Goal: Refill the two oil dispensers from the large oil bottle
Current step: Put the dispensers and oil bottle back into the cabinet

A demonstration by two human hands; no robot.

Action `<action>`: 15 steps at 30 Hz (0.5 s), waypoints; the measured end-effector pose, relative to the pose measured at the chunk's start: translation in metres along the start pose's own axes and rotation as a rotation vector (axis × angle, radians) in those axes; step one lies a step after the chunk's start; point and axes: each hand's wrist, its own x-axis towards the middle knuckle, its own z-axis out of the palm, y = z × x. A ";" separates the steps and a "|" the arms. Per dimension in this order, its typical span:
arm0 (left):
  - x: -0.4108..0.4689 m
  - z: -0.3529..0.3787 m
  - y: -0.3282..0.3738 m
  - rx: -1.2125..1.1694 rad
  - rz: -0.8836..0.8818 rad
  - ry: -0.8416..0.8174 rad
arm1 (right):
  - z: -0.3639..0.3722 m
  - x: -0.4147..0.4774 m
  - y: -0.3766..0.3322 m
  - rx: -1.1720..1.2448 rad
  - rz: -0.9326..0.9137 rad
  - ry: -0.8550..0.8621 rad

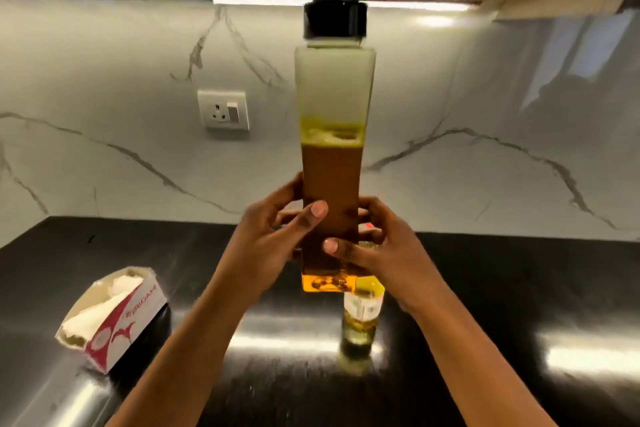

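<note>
A tall square clear oil dispenser [333, 163] with a black spout cap [335, 19] is held upright in the air above the counter. Amber oil fills roughly its lower half, with foam on the surface. My left hand [273, 239] grips its lower part from the left, thumb across the front. My right hand [384, 250] grips it from the right, thumb on the front lower down. Behind and below the dispenser stands the large oil bottle [362, 315] with a yellow and white label, mostly hidden. No second dispenser is in view.
A red and white tissue box [114, 319] lies on the dark glossy counter [519, 305] at the left. Behind is a white marble backsplash with a wall socket [223, 110]. Cabinets with an under-light hang above.
</note>
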 end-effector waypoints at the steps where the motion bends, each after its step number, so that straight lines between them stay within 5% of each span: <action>1: 0.011 0.002 0.022 0.058 0.046 0.016 | -0.007 0.007 -0.021 0.019 -0.034 0.007; 15: 0.155 0.030 0.245 0.373 0.372 0.173 | -0.095 0.104 -0.255 -0.130 -0.293 0.030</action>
